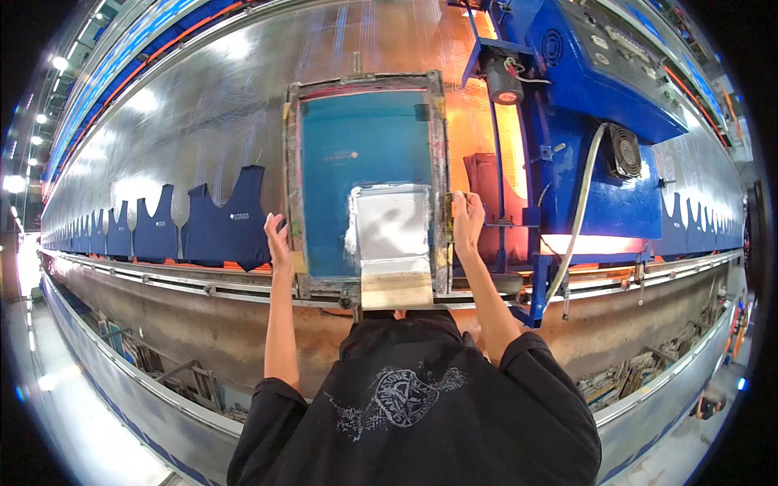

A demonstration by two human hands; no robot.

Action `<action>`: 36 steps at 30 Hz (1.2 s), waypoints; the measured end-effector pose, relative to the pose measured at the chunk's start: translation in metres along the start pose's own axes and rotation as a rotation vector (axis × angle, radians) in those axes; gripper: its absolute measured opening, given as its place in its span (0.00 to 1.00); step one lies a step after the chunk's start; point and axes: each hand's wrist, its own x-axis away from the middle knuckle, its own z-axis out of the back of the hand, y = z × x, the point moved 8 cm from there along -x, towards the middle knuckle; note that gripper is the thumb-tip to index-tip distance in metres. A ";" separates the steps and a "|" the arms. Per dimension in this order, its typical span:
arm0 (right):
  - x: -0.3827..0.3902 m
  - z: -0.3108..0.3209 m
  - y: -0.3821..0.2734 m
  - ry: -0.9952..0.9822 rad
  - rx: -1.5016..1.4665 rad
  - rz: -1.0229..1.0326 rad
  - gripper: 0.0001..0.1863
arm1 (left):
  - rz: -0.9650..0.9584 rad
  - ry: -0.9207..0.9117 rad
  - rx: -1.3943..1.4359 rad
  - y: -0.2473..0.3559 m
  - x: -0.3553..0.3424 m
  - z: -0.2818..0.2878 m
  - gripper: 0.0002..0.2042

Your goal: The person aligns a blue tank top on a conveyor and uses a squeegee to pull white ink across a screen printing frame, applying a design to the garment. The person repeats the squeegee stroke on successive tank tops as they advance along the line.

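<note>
A screen printing frame (293, 162) with teal mesh (348, 138) lies over the metal printing table (138, 121). White ink (391, 219) covers its lower right, with a pale squeegee blade (396, 287) at the near end. My left hand (279, 239) is at the frame's left edge, fingers raised and apart. My right hand (467, 223) has its fingers closed on the frame's right edge. Navy cut garment pieces with small white prints (211, 227) lie left of the frame. A red-lit garment piece (486, 178) lies just right of it.
A blue heating machine (600, 186) with fan, motor (502, 73) and hanging hose (587, 194) stands at the right. More navy pieces (681, 227) lie beyond it. A rail (162, 271) runs along the near edge above a trough holding stored frames (194, 381). A person (709, 405) is at far lower right.
</note>
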 end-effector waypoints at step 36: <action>0.021 0.002 -0.085 -0.084 0.760 0.373 0.23 | -0.799 -1.175 -1.119 0.029 0.212 -0.177 0.37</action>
